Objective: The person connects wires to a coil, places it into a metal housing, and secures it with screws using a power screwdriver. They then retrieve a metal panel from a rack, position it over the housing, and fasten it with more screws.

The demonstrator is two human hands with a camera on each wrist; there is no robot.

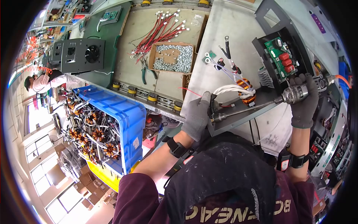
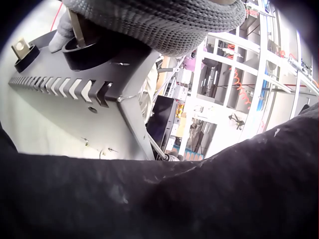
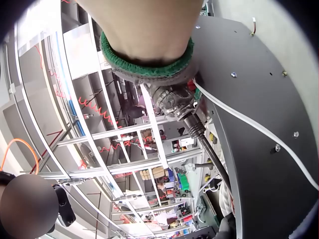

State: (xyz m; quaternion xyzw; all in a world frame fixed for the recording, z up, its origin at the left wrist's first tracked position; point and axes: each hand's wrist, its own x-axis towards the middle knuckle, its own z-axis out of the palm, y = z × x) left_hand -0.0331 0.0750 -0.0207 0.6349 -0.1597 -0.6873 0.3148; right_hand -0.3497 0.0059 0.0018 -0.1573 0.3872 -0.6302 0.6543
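My gloved right hand (image 1: 304, 99) grips the body of an air-powered nut driver (image 1: 294, 93), an orange hose at its back end. Its long shaft (image 1: 257, 107) runs across a dark grey metal case (image 1: 238, 117), with the socket tip (image 1: 217, 118) at the inner face of the end panel. Around that panel, my gloved left hand (image 1: 195, 117) holds on from outside. In the left wrist view, black round terminals (image 2: 84, 55) with brass-coloured studs stand on the panel beside the fingers. Inside the case sit an orange-wound coil (image 1: 246, 91) with thick white wires and a green circuit board (image 1: 279, 58).
A cardboard box of screws (image 1: 173, 58), red wire leads (image 1: 160, 33) and pliers (image 1: 144, 72) lie on the bench. At the left, a blue crate (image 1: 130, 119) holds many wound coils. A finished-looking case with a fan (image 1: 82, 55) stands beyond it.
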